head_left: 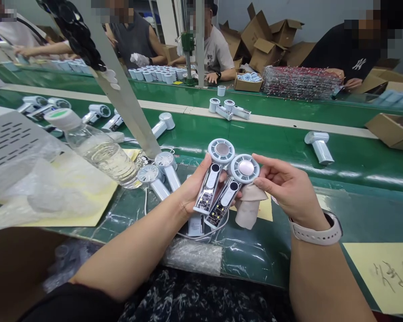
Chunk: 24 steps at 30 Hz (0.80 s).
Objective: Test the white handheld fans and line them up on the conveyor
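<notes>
My left hand (191,192) is closed around a light-blue handheld fan (221,151) with a round head. Its handle is open at the lower end, where a circuit board shows. Overlapping it on the right is a second such fan (245,168), also tilted, with its board exposed. My right hand (285,185) pinches the rim of this second fan's head between thumb and fingers. Whether my left fingers also support its handle is hidden. Beneath my hands lie a pale cloth-like piece (248,210) and a white cable (201,237).
More fans (149,174) lie left of my hands. A tilted water bottle (97,150) and plastic bags (40,179) are further left, near a slanted metal post (127,98). Fan parts lie on the green conveyor belt (272,138). Co-workers (218,49) sit opposite; bubble wrap (195,257) lies in front.
</notes>
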Tool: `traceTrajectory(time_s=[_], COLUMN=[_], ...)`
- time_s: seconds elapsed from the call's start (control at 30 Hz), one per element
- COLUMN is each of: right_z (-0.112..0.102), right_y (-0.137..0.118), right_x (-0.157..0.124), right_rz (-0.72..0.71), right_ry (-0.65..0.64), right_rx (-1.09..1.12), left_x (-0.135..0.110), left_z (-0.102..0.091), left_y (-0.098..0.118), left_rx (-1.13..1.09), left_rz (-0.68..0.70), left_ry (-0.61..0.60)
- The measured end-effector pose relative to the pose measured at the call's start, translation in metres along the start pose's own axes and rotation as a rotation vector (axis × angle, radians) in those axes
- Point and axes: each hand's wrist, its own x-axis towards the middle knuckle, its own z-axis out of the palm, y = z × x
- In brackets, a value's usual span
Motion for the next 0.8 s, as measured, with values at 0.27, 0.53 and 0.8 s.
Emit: traceTrajectory(time_s=[0.27,0.53,0.8], right_z=[-0.0042,0.0015,0.0005], right_y=[0.0019,0.0012,-0.0031], right_x=[-0.0020,0.0001,-0.0004], right_rz=[0.082,0.116,0.211], right_ry=[-0.042,0.042,0.007], right_rx=[0.045,0.096,0.214], left_x=[0.0010,0.0006,0.0011], left_z=[-0.0044,-0.0025,-0.0021], left_y=[0.0000,0.0013,0.0014], left_rx=[0.028,0.022,0.014], left_rz=[0.001,-0.009,0.004], left_ry=[0.004,0.007,0.024])
